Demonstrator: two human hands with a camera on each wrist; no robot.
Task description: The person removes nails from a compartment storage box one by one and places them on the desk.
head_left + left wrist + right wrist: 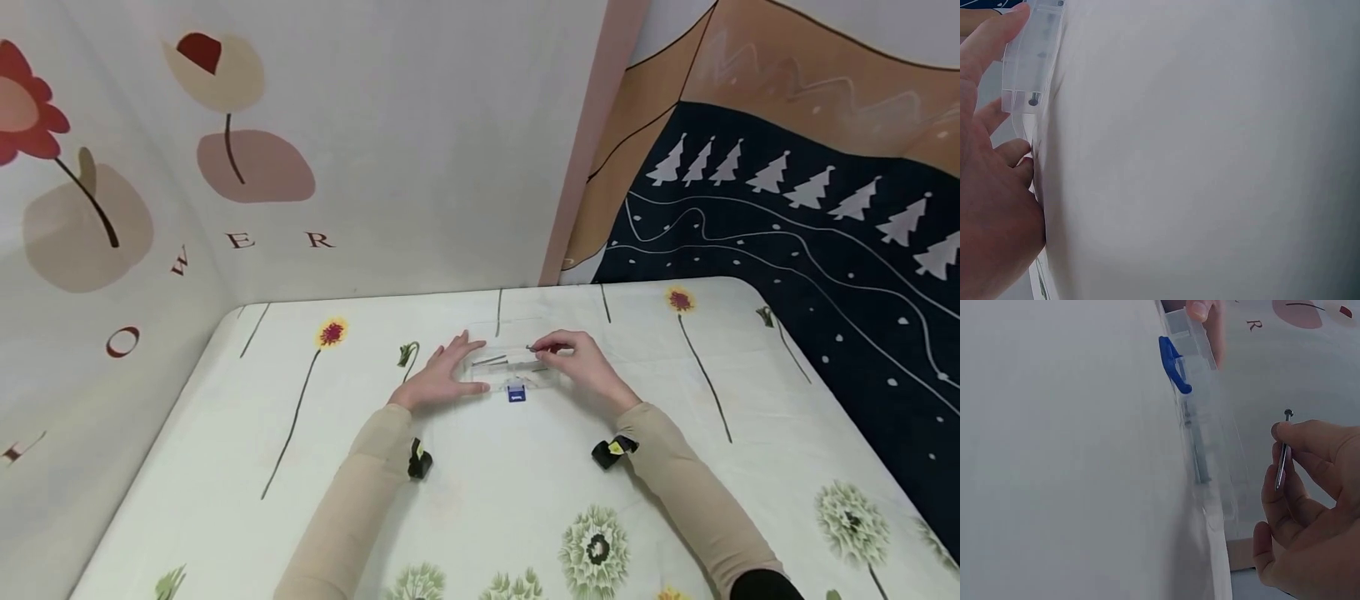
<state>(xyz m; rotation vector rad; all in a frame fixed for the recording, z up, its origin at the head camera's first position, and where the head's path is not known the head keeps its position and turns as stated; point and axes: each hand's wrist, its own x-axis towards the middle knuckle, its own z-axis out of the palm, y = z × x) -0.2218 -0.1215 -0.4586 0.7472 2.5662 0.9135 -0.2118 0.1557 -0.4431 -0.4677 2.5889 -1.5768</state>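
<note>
A clear plastic box (517,375) with a blue latch (517,392) lies on the table, its see-through lid raised at the back. Several slim metal pieces (491,361) lie inside. My left hand (444,377) holds the box by its left end, thumb on the near side and fingers towards the far side. Over the right part of the box, my right hand (581,360) pinches a slim metal nail (1283,456) between thumb and fingers. The nail stands tilted, its wide head up and its thin end down along the fingers, apart from the box wall in the right wrist view.
A white flower-printed cloth (510,483) covers the table. Behind it hang a pale printed curtain (420,150) and a dark cloth with white trees (795,225). Each wrist wears a small black camera (420,460).
</note>
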